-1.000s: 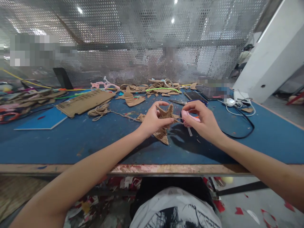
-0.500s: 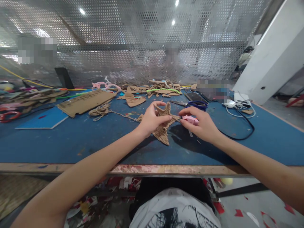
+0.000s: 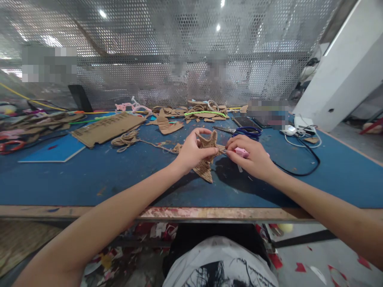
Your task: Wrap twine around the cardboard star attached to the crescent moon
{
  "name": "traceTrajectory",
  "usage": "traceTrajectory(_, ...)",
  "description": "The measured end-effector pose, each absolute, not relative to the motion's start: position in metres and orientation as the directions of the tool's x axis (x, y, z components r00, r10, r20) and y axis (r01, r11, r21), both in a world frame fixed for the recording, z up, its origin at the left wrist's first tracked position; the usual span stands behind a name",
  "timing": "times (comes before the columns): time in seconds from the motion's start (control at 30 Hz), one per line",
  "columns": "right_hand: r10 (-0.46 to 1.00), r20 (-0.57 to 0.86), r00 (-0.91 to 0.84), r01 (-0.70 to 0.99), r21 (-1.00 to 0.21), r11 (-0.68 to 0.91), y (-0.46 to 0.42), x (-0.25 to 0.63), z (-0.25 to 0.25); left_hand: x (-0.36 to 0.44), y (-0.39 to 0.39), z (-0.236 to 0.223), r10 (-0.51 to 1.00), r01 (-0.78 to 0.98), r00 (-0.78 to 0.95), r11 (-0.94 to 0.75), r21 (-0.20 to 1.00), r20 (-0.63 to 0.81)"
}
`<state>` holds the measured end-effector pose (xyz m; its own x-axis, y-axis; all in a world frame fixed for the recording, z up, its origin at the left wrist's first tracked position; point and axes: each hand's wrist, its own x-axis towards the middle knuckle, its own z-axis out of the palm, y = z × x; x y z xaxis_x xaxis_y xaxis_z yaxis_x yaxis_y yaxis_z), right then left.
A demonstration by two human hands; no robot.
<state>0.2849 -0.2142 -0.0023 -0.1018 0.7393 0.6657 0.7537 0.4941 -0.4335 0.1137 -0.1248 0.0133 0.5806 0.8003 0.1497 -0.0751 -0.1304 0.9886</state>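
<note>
A star-like cardboard shape (image 3: 203, 171) wrapped in brown twine stands tilted above the table. My left hand (image 3: 194, 149) grips it, thumb in front and fingers curled behind. At its right-hand point, the thumb and fingers of my right hand (image 3: 247, 153) are pinched on the twine; the fingertips cover the exact spot. From the shape's left side a strand of twine runs to a loose twine bundle (image 3: 125, 139) on the table. Partly hidden behind my right hand lies a pink tool (image 3: 241, 152), perhaps a glue gun.
Blue-handled scissors (image 3: 247, 132) lie beyond my right hand, near dark phones. A flat cardboard sheet (image 3: 109, 127) and a blue board (image 3: 54, 150) lie at left. Cardboard scraps (image 3: 169, 123) line the back. A white charger with cables (image 3: 289, 130) sits at right.
My right hand has shifted slightly right and covers more of the pink tool. My left thumb has moved a little right along the shape.
</note>
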Motion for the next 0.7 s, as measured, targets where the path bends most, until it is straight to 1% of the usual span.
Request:
traceTrajectory(0.2,0.753,0.647,-0.123,0.750,-0.436,0.497,-0.2129,0.2854,-0.0031,0.1139,-0.1259,0.0125,0.785,-0.095,0.599,-0.125,0.988,0.157)
traceTrajectory(0.3,0.731,0.672,-0.117,0.745,-0.428,0.512,-0.2140,0.2847,-0.0025,0.1140,-0.1262,0.0124,0.789,-0.105,0.597,-0.104,0.989,0.147)
traceTrajectory(0.47,0.679,0.726,-0.111,0.755,-0.382,0.532,-0.2164,0.2841,-0.0009,0.1143,-0.1254,0.0118,0.782,-0.085,0.611,-0.092,0.992,0.124)
traceTrajectory(0.7,0.662,0.739,-0.124,0.786,-0.334,0.521,-0.2155,0.2852,-0.0020,0.1132,-0.1275,0.0112,0.755,-0.056,0.651,-0.049,0.997,0.073)
